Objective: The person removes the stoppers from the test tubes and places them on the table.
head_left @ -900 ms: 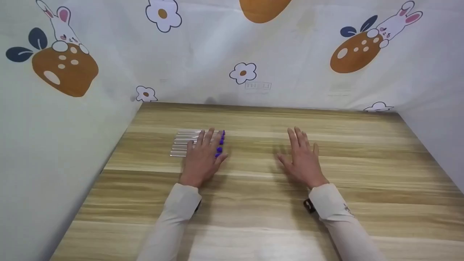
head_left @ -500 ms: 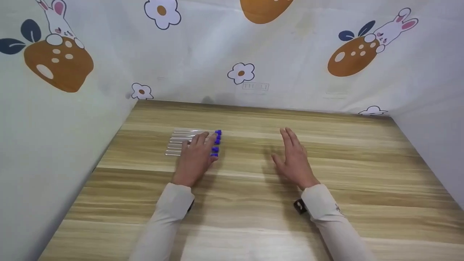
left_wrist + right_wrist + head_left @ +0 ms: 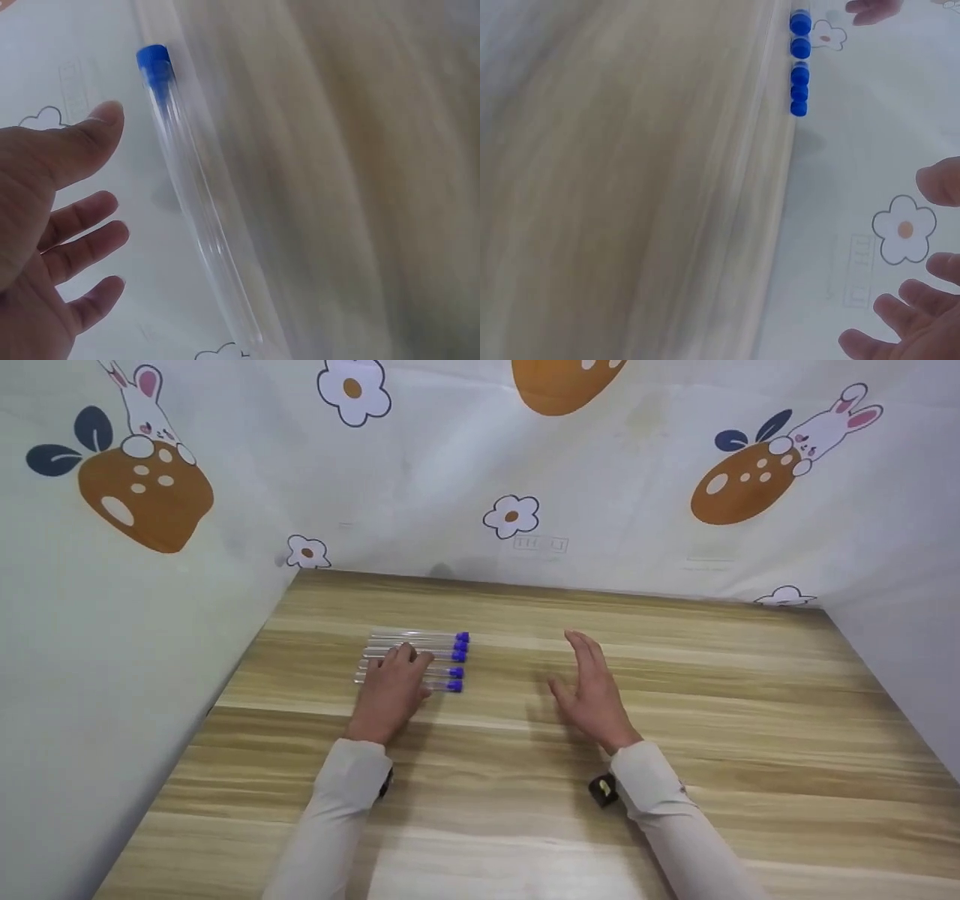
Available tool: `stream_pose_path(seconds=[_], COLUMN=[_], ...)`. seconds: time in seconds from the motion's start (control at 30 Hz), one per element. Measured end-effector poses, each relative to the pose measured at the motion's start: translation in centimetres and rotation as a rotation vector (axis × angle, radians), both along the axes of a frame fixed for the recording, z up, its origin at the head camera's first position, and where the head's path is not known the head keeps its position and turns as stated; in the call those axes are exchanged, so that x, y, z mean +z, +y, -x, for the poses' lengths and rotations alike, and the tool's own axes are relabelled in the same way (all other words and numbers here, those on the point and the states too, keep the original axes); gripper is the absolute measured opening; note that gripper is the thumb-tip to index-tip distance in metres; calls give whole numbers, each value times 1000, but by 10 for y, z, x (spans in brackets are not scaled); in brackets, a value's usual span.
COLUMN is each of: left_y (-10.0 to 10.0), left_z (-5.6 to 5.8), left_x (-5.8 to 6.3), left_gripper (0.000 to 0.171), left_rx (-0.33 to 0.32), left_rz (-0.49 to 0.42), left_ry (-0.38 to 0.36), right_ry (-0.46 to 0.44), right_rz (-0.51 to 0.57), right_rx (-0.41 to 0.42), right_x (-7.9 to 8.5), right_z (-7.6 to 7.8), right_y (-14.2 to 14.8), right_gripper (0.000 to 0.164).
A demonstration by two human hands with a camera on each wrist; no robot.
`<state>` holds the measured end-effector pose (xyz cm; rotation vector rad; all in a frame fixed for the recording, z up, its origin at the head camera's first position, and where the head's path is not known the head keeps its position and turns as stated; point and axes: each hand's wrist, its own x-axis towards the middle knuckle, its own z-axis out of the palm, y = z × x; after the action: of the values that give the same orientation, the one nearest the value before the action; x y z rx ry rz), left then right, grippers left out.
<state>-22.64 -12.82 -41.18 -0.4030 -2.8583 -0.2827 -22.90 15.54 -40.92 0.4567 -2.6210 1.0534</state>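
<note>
Several clear test tubes with blue caps lie side by side on the wooden table, caps pointing right. My left hand is over the left and middle part of the row, fingers loosely bent, hiding parts of the nearer tubes. In the left wrist view, one capped test tube lies beside that hand's spread thumb and fingers, with a gap between. Off to the right of the row, my right hand hovers over the table, thumb apart from its extended fingers, holding nothing. The right wrist view shows the row of caps away from it.
The wood-grain table runs back to a pale sheet printed with rabbits and flowers. Further pale walls close in the left and right sides. A dark wrist device sits at the right sleeve.
My left hand has drawn back toward the left and its fingers have bent, uncovering the blue caps. My right hand has shifted left. The view has shifted slightly.
</note>
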Motion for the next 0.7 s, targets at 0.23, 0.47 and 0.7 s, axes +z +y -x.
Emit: stream_pose_path(seconds=[0.23, 0.47, 0.7], left_y=[-15, -20, -22], left_z=[1, 5, 6], left_x=[-2, -2, -5], left_gripper=[32, 22, 21], left_rx=[17, 15, 10], left_rz=[-19, -28, 7], left_ry=[-62, -116, -113], right_ry=[-9, -177, -274], right_rz=[74, 191, 254], right_rx=[31, 45, 48], right_x=[-3, -7, -9], right_z=[2, 2, 4], right_y=[-11, -17, -21], right_gripper=[62, 65, 65])
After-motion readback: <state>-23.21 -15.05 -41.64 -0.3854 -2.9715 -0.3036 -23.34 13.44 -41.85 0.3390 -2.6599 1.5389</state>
